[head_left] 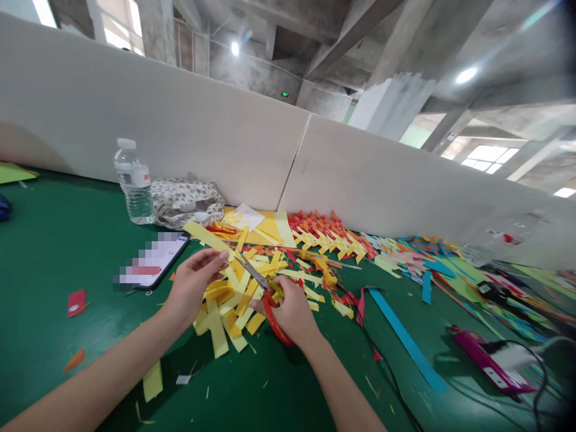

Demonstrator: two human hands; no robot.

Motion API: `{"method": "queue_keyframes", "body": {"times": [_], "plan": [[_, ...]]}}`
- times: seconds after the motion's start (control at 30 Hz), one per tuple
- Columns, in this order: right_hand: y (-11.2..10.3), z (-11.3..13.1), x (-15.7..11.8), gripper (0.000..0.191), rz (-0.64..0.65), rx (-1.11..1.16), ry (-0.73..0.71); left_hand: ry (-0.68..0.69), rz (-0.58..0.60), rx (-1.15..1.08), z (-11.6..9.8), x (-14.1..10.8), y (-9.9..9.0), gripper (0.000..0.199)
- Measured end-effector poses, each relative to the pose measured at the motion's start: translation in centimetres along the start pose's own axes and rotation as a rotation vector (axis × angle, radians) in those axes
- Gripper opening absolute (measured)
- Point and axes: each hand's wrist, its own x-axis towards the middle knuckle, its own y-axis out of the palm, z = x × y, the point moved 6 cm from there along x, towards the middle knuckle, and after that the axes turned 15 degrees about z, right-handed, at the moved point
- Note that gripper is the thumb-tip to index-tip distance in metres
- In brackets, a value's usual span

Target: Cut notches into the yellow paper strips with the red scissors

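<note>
My left hand (193, 282) pinches the end of a pale yellow paper strip (204, 236) that points up to the left. In my right hand (292, 309) are scissors with red handles (275, 321), their blades (252, 270) directed up-left toward the strip near my left fingertips. Something small and yellow shows by the right fingers, too unclear to name. Beneath both hands lies a loose heap of yellow paper strips (218, 330) on the green table (252, 396).
A water bottle (137, 192), patterned cloth (186, 201) and phone (157, 264) lie left. Woven red and yellow paper pieces (321, 231) line the white partition (225, 132). A yellow glue gun (321, 267), blue strip (405, 339) and purple power strip (490, 363) are right.
</note>
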Motion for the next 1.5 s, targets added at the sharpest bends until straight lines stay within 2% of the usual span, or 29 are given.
{"method": "queue_keyframes", "body": {"times": [0.27, 0.53, 0.77, 1.03, 1.37, 1.5], "plan": [[0.1, 0.2, 0.0, 0.026, -0.003, 0.018, -0.041, -0.024, 0.163, 0.212, 0.4, 0.0, 1.0, 0.019], [0.3, 0.2, 0.0, 0.025, 0.02, 0.073, -0.069, -0.13, 0.232, 0.171, 1.5, -0.1, 1.6, 0.018], [0.6, 0.1, 0.0, 0.026, 0.034, 0.144, -0.076, -0.155, 0.305, 0.188, 1.7, -0.2, 2.2, 0.013], [0.9, 0.0, 0.0, 0.024, 0.035, 0.209, -0.089, -0.196, 0.292, 0.152, 2.0, -0.3, 2.1, 0.012], [0.6, 0.3, -0.1, 0.027, -0.026, 0.216, -0.094, -0.204, 0.288, 0.126, 1.9, -0.5, 2.1, 0.013], [0.9, 0.1, 0.1, 0.028, -0.001, 0.298, -0.093, -0.212, 0.321, 0.134, 2.3, -0.6, 2.4, 0.013]]}}
